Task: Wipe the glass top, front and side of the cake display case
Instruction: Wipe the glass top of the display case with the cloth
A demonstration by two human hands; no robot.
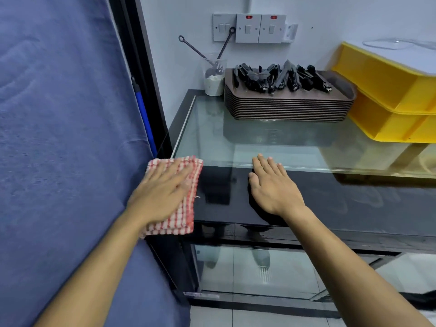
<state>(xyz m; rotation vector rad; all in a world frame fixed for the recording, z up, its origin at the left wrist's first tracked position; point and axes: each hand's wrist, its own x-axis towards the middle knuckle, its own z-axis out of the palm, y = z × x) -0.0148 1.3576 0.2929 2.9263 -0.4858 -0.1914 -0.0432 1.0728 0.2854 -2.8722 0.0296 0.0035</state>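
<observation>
The cake display case (pixel 354 204) has a clear glass top with a black band along its near edge and a glass front below. A folded red-and-white checked cloth (pixel 188 199) lies on the near left corner of the top. My left hand (pixel 160 192) presses flat on the cloth, fingers straight. My right hand (pixel 273 187) rests flat on the black band to the right, fingertips reaching the clear glass, holding nothing.
A stack of brown trays (pixel 287 109) with black tongs on it stands at the back of the top. A plastic cup (pixel 213 76) holding utensils stands to the left of the trays, stacked yellow bins (pixel 389 95) to their right. A blue fabric-covered surface (pixel 66 138) stands close on the left.
</observation>
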